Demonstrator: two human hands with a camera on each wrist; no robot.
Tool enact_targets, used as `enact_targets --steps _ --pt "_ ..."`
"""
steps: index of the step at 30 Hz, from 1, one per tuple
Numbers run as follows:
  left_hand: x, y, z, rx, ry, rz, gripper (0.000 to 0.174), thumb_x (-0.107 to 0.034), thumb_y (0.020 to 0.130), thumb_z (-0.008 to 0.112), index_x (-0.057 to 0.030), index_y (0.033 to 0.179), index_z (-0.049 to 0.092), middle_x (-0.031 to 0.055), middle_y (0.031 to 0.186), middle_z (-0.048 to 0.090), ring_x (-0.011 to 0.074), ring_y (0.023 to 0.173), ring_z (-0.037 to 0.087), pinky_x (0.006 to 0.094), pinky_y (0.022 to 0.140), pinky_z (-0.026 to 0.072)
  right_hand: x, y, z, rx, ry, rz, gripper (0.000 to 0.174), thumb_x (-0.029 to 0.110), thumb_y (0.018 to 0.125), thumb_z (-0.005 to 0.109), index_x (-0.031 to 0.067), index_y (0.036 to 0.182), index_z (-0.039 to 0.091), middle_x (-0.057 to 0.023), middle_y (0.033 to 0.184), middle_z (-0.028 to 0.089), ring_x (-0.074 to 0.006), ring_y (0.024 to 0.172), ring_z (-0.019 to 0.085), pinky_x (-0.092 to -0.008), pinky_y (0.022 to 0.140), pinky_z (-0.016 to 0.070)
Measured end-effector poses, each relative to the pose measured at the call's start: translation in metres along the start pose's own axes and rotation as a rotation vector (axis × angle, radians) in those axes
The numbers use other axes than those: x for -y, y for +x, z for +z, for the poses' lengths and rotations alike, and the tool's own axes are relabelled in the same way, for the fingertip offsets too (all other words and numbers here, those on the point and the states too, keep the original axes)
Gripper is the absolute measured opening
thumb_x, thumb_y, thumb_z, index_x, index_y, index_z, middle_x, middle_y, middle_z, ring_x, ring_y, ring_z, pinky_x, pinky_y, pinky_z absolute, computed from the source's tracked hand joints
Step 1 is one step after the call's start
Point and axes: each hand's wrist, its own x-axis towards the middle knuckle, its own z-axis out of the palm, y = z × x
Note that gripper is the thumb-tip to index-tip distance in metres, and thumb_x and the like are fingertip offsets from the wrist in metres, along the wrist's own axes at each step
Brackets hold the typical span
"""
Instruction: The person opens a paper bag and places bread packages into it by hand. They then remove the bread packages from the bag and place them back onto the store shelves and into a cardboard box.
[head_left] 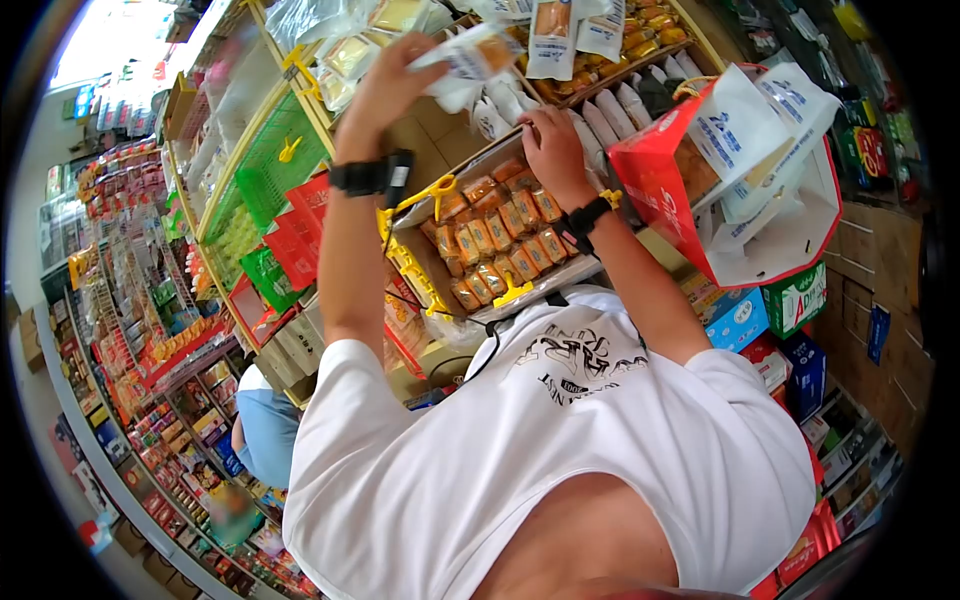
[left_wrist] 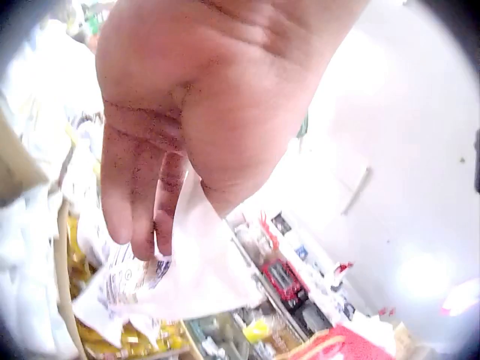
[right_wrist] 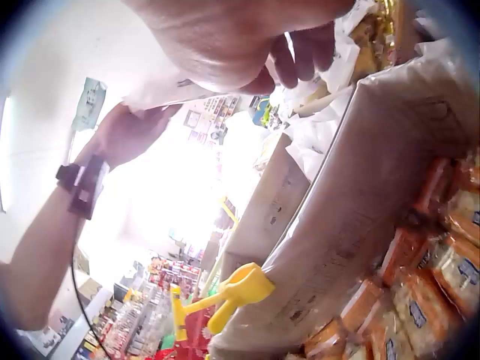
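Note:
My left hand (head_left: 385, 90) is raised over the left side of the shelf, pinching a white printed packet (head_left: 482, 52) by one end. Seen in the left wrist view, the hand (left_wrist: 187, 112) has its fingers against the white wrapper (left_wrist: 206, 270). My right hand (head_left: 556, 150) is at the far rim of a box (head_left: 575, 272) of small orange-and-clear wrapped cakes (head_left: 500, 228), beside upright white packets (head_left: 610, 112). The right wrist view shows the hand's bent fingers (right_wrist: 304, 56) above the plastic-lined rim (right_wrist: 330, 187), with nothing visible in them.
A red and white bag (head_left: 655, 180) holding white packets stands at the right. Yellow plastic clips (head_left: 418, 275) line the cake box's left edge. Green baskets (head_left: 262, 190) are at the left, and a tray of yellow-wrapped items (head_left: 645, 30) lies beyond. Someone in blue (head_left: 268, 440) is at lower left.

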Motion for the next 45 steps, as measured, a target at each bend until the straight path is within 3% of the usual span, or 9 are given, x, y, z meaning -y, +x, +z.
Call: enact_targets --steps 7,12,16,21,25,28,35,43,45 --pt "0.085 -0.010 -0.094 -0.041 0.001 -0.411 0.035 -0.017 0.082 0.073 -0.0008 0.110 0.061 0.0087 0.097 0.069 0.0168 0.076 0.066 0.0293 0.066 0.0565 -0.013 0.055 0.064 0.032 -0.322 -0.344 0.028 0.017 0.083 0.068 0.0148 0.111 0.065 -0.0089 0.123 0.054 -0.0318 0.120 0.046 -0.0471 0.101 0.0366" --pt "0.171 0.025 -0.048 -0.060 0.224 -0.406 0.034 -0.018 0.077 0.067 0.0000 0.105 0.067 0.0188 0.090 0.071 0.0292 0.083 0.070 0.0398 0.073 0.0551 -0.039 0.052 0.077 0.204 -0.499 -0.335 0.050 0.027 0.088 0.065 0.0207 0.136 0.050 -0.0119 0.143 0.039 -0.0332 0.135 0.034 -0.0496 0.112 0.0267" --pt "0.214 0.044 -0.002 -0.336 0.262 -0.317 0.032 -0.021 0.079 0.063 -0.0046 0.105 0.070 0.0229 0.097 0.069 0.0399 0.097 0.065 0.0459 0.086 0.0512 -0.043 0.051 0.081 0.245 -0.579 -0.382 0.053 0.032 0.090 0.064 0.0223 0.139 0.046 -0.0112 0.149 0.034 -0.0320 0.140 0.030 -0.0503 0.115 0.0227" --pt "0.219 0.051 0.029 -0.467 0.129 -0.373 0.037 -0.029 0.084 0.066 -0.0048 0.112 0.065 0.0151 0.087 0.069 0.0281 0.083 0.066 0.0377 0.075 0.0514 -0.044 0.052 0.084 0.273 -0.605 -0.357 0.056 0.036 0.092 0.062 0.0231 0.143 0.042 -0.0099 0.152 0.031 -0.0315 0.142 0.027 -0.0506 0.116 0.0221" --pt "0.227 0.042 0.042 -0.574 -0.299 -0.369 0.050 -0.040 0.093 0.059 -0.0041 0.127 0.052 0.0124 0.108 0.063 0.0274 0.094 0.062 0.0415 0.075 0.0496 -0.042 0.052 0.084 0.283 -0.610 -0.337 0.058 0.037 0.093 0.060 0.0236 0.145 0.040 -0.0083 0.156 0.026 -0.0302 0.144 0.024 -0.0504 0.116 0.0209" --pt "0.230 0.040 0.047 -0.424 -0.888 -1.020 0.058 -0.055 0.096 0.040 -0.0099 0.130 0.052 0.0099 0.127 0.055 0.0293 0.112 0.052 0.0498 0.082 0.0479 -0.042 0.052 0.085 0.299 -0.607 -0.320 0.058 0.037 0.093 0.060 0.0237 0.146 0.039 -0.0080 0.157 0.026 -0.0297 0.145 0.024 -0.0502 0.117 0.0201" --pt "0.281 0.072 0.085 -0.203 -0.827 -0.975 0.047 -0.048 0.098 0.038 -0.0149 0.125 0.057 0.0080 0.119 0.059 0.0280 0.107 0.054 0.0449 0.090 0.0476 -0.039 0.053 0.084 0.330 -0.611 -0.292 0.058 0.040 0.094 0.058 0.0239 0.147 0.038 -0.0087 0.157 0.027 -0.0298 0.145 0.024 -0.0500 0.118 0.0188" --pt "0.232 0.087 0.098 -0.085 -0.857 -0.910 0.055 -0.059 0.095 0.035 -0.0183 0.121 0.061 0.0065 0.098 0.065 0.0216 0.083 0.060 0.0414 0.069 0.0497 -0.040 0.053 0.083 0.352 -0.623 -0.274 0.061 0.040 0.095 0.059 0.0262 0.149 0.035 -0.0069 0.159 0.024 -0.0291 0.147 0.022 -0.0500 0.118 0.0185" --pt "0.186 0.072 0.080 -0.142 -0.931 -0.914 0.060 -0.053 0.101 0.026 -0.0129 0.141 0.047 0.0090 0.136 0.054 0.0305 0.121 0.053 0.0539 0.100 0.0427 -0.040 0.052 0.082 0.349 -0.607 -0.281 0.061 0.040 0.096 0.058 0.0267 0.150 0.033 -0.0057 0.159 0.023 -0.0283 0.147 0.019 -0.0494 0.119 0.0169"
